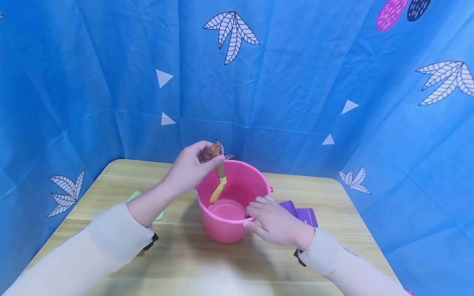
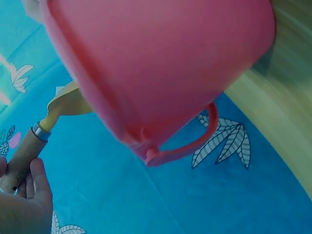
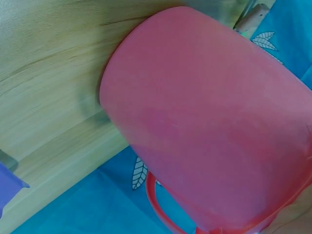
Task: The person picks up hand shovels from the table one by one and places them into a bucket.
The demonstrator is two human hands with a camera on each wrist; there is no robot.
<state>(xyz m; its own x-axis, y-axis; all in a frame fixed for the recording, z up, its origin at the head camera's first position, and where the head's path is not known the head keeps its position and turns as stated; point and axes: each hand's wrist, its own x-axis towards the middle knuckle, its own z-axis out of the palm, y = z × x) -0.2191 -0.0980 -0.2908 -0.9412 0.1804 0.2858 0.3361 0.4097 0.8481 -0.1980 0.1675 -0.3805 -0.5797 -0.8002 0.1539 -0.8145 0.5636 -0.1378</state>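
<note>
Table (image 1: 177,263): left fingers (image 2: 41,179) hold trowel (image 1: 220,171), right fingers (image 1: 255,210) bucket (image 1: 224,231)

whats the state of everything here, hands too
Pink bucket: open-topped, opening facing up
Bucket handle: lowered
Trowel: held, blade pointing down into bucket
Left hand: holding trowel
Right hand: gripping bucket
Purple item: on table, partly hidden
Green item: on table, mostly hidden

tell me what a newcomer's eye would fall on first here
Probably the bright pink bucket near the middle of the wooden table, gripped by the right hand. Next, the wooden-handled trowel held by the left hand, its yellow blade pointing down into the bucket. Behind everything hangs a vivid blue curtain with white leaf prints.
</note>
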